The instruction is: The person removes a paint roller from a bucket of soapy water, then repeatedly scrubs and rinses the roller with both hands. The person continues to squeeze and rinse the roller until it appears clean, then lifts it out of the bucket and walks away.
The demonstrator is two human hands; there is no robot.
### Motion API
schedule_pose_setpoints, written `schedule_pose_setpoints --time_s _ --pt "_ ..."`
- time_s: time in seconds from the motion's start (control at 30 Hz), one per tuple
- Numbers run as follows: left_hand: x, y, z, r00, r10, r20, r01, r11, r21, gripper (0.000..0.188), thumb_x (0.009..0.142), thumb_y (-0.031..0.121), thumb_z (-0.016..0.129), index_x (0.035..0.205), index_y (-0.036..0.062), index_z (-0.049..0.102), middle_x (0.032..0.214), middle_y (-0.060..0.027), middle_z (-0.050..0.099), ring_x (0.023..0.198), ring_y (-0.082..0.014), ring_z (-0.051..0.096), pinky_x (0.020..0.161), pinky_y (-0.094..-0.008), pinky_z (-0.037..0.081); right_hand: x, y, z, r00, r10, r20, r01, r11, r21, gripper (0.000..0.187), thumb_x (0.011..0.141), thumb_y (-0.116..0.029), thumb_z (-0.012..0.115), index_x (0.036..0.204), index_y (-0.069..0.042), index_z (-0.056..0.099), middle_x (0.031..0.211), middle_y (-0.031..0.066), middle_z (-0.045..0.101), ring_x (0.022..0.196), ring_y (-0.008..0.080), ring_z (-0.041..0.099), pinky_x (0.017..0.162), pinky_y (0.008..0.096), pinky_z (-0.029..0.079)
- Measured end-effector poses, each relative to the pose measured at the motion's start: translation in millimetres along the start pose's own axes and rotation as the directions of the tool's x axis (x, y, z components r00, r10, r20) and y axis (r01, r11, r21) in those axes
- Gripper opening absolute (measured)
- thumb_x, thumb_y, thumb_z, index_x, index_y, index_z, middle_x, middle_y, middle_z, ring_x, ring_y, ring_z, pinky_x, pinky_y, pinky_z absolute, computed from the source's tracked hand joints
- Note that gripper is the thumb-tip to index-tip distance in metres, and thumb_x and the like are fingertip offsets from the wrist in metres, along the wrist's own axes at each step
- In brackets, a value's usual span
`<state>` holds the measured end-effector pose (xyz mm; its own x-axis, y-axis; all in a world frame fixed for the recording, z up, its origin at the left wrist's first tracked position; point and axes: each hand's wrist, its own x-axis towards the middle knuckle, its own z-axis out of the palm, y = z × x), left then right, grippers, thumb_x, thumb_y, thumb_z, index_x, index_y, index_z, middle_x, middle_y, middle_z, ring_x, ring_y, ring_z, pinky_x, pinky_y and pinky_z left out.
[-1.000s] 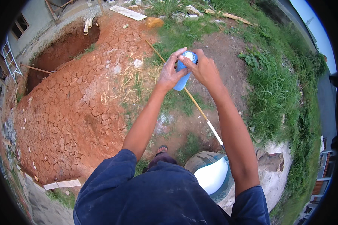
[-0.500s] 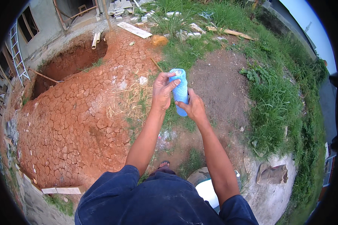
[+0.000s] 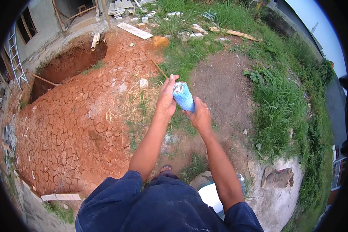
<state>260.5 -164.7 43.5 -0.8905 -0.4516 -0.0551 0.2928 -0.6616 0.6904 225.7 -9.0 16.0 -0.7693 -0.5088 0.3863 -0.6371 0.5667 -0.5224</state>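
A fuzzy blue paint roller cover (image 3: pixel 185 99) is held between my two hands in front of me. Its round, hollow-looking end faces up toward me, showing a pale rim with a dark centre. My left hand (image 3: pixel 166 99) closes around the upper end from the left, fingers partly hidden behind it. Lower down on the right side, my right hand (image 3: pixel 199 114) grips the cover with the thumb along it. Most of the cover's bottom end is hidden by that hand.
A deep pit (image 3: pixel 62 71) opens in the cracked red soil (image 3: pixel 73 131) at far left. A thin stick (image 3: pixel 159 69) lies beyond my hands. A white container (image 3: pixel 212 196) stands beside my right leg, a torn brown bag (image 3: pixel 277 178) farther right. Tall grass (image 3: pixel 286 116) borders the right.
The roller cover has tilted so its upper end faces me more and its smooth lower end is no longer visible. My left fingers have shifted farther around the upper end.
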Motion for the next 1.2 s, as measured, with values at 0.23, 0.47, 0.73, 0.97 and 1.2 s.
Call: schedule_pose_setpoints --time_s 0.23,0.47,0.73,0.97,1.2 --pt "-5.8 2.9 -8.4 0.982 0.093 0.167 -0.111 0.989 0.102 0.040 0.100 0.029 0.068 0.129 0.0026 0.061 0.111 -0.0053 0.067 0.103 -0.0139 0.063 0.091 -0.0321 0.051 14.1 -1.3 -16.1 0.973 0.065 0.224 -0.088 0.991 0.097 0.062 0.074 -0.021 0.087 0.127 -0.004 0.059 0.117 0.0194 0.068 0.107 0.0417 0.065 0.089 0.0499 0.052" --pt "-5.3 4.3 -15.0 1.000 0.003 0.016 -0.002 0.999 -0.048 0.033 0.096 0.017 0.071 0.124 0.0042 0.060 0.104 -0.0016 0.065 0.097 -0.0107 0.063 0.085 -0.0282 0.052 0.4 -12.7 14.9 0.995 0.028 0.100 -0.038 0.995 0.097 0.052 0.076 -0.018 0.085 0.119 -0.003 0.061 0.102 0.0227 0.070 0.099 0.0435 0.068 0.082 0.0506 0.053" --pt "-32.6 -21.1 -17.5 0.971 0.187 0.152 -0.171 0.979 -0.112 0.035 0.094 0.008 0.068 0.127 0.0062 0.055 0.110 -0.0026 0.060 0.101 -0.0129 0.061 0.089 -0.0281 0.051 -3.9 -8.1 21.1 0.997 0.007 0.072 -0.020 0.983 0.183 0.046 0.077 -0.012 0.082 0.117 -0.003 0.060 0.094 0.0237 0.072 0.087 0.0446 0.071 0.072 0.0500 0.055" --pt "-22.1 -29.7 -21.1 0.977 0.111 -0.184 -0.137 0.980 -0.140 0.015 0.102 0.014 0.060 0.116 0.0058 0.060 0.096 -0.0043 0.065 0.086 -0.0151 0.067 0.075 -0.0312 0.057 -18.5 -5.2 28.3 0.995 0.058 0.083 -0.064 0.995 0.077 0.048 0.077 -0.011 0.082 0.119 -0.001 0.060 0.106 0.0269 0.070 0.097 0.0453 0.069 0.081 0.0521 0.055" --pt "9.8 -5.9 -55.0 0.997 -0.016 0.072 0.045 0.909 -0.414 0.059 0.102 0.054 0.057 0.132 0.0032 0.058 0.128 -0.0213 0.067 0.124 -0.0331 0.062 0.104 -0.0495 0.049 -14.3 -13.0 7.2 0.972 0.185 0.147 -0.218 0.940 0.264 0.052 0.074 -0.013 0.087 0.117 0.001 0.061 0.095 0.0231 0.074 0.085 0.0369 0.073 0.077 0.0451 0.057"
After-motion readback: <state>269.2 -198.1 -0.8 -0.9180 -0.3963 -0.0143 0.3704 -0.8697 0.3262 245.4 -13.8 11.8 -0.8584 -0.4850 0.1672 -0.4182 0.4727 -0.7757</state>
